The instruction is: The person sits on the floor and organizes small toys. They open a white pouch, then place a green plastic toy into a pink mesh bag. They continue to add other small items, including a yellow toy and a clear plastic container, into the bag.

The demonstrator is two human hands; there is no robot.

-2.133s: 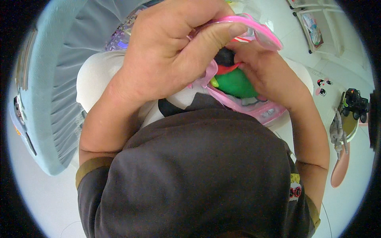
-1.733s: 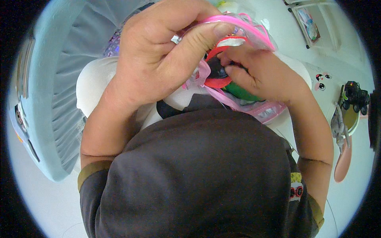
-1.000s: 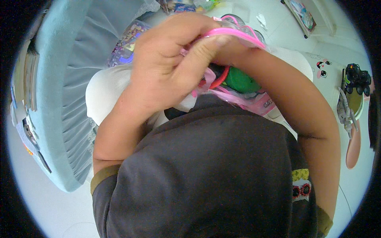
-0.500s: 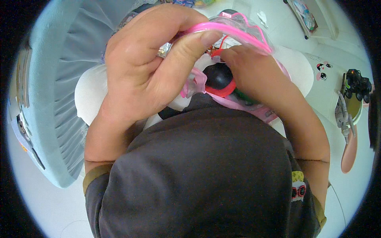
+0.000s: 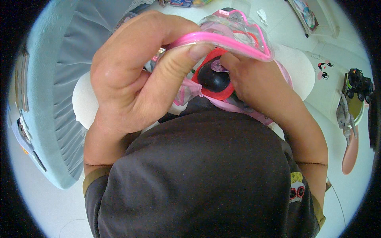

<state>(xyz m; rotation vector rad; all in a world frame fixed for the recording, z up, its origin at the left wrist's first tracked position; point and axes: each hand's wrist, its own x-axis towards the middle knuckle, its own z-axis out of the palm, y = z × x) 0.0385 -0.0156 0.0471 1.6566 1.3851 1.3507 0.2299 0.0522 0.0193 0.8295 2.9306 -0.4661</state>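
Note:
A clear plastic bag with bright pink edging (image 5: 222, 39) sits in front of my body. My left hand (image 5: 135, 71) is closed on its raised pink edge, thumb on the near side. My right hand (image 5: 258, 75) reaches into the bag, fingers curled and partly hidden behind the edge. At its fingertips is a small, shiny purple piece (image 5: 218, 66), which it appears to pinch. Just under that piece lies a rounded black object (image 5: 212, 79) with a red border (image 5: 222, 94). Other contents are mostly hidden by my hands.
A light-blue padded edge with gathered grey-blue fabric (image 5: 75, 91) runs along the left. White rounded surfaces (image 5: 299, 65) flank the bag. At right are a black toy truck (image 5: 359, 85), a grey toy figure (image 5: 344, 115) and a pinkish paddle-shaped piece (image 5: 350, 154). A rack (image 5: 303, 16) stands far right.
My left hand has shifted left and slightly down with the bag's pink edge. More of the red border and the purple piece now shows by my right fingertips.

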